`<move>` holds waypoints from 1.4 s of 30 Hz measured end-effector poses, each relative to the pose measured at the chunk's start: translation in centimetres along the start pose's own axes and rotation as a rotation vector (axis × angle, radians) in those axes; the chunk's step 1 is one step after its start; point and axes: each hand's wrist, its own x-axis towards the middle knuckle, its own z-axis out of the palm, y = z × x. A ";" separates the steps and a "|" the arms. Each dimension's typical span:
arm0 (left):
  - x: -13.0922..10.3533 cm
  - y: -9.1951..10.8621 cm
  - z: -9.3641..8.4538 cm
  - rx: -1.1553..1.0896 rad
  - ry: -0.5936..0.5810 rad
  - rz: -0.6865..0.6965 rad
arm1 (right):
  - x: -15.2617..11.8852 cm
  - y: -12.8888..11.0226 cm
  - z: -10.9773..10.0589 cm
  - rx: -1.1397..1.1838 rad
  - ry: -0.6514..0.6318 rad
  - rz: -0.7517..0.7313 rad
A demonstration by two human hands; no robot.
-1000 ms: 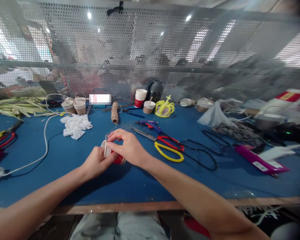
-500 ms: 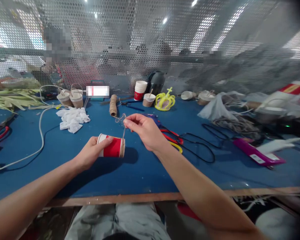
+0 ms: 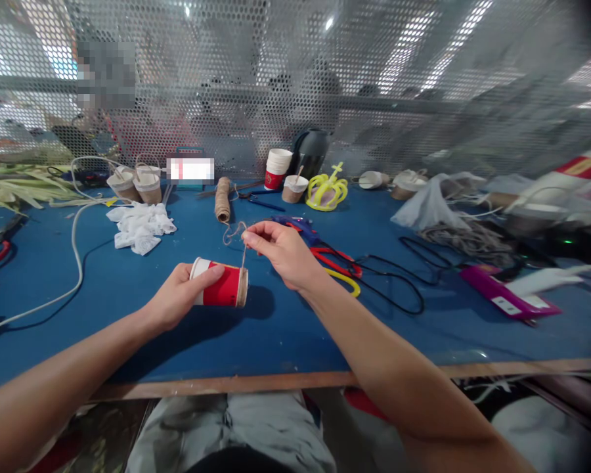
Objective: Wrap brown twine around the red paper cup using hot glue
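A red and white paper cup [image 3: 220,285] lies sideways in my left hand [image 3: 177,294], its mouth to the left, with the thumb on top. Brown twine is wrapped round its base end, at the right. Between thumb and fingers of my right hand [image 3: 280,253], closed above the cup, is the twine [image 3: 243,256], which rises taut from the wrapped end. Loose twine curls from there toward the twine roll [image 3: 222,199] behind.
On the blue table [image 3: 285,348] are a white crumpled cloth [image 3: 140,226], scissors with red and yellow handles [image 3: 342,263], a yellow crown-shaped piece [image 3: 327,190], stacked cups [image 3: 277,169], a purple packet [image 3: 507,293] and black cable. A perforated metal screen [image 3: 226,79] stands behind.
The view has shifted slightly, so the table items appear a little higher. Both hands keep their holds on the cup and the twine, with hardly any movement.
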 end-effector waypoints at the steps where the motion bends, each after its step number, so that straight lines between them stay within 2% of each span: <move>1: 0.0 0.0 0.0 0.003 -0.001 0.003 | 0.0 0.1 0.0 -0.007 -0.003 0.000; 13: -0.5 0.0 0.0 0.096 0.027 0.098 | -0.1 0.3 0.2 -0.080 -0.035 0.033; 28: -1.1 0.3 0.1 0.250 -0.007 0.210 | -0.8 -0.1 0.6 -0.115 -0.064 0.083; 42: -1.6 0.2 -0.1 0.401 0.062 0.355 | -1.1 -0.5 0.7 -0.097 -0.117 0.153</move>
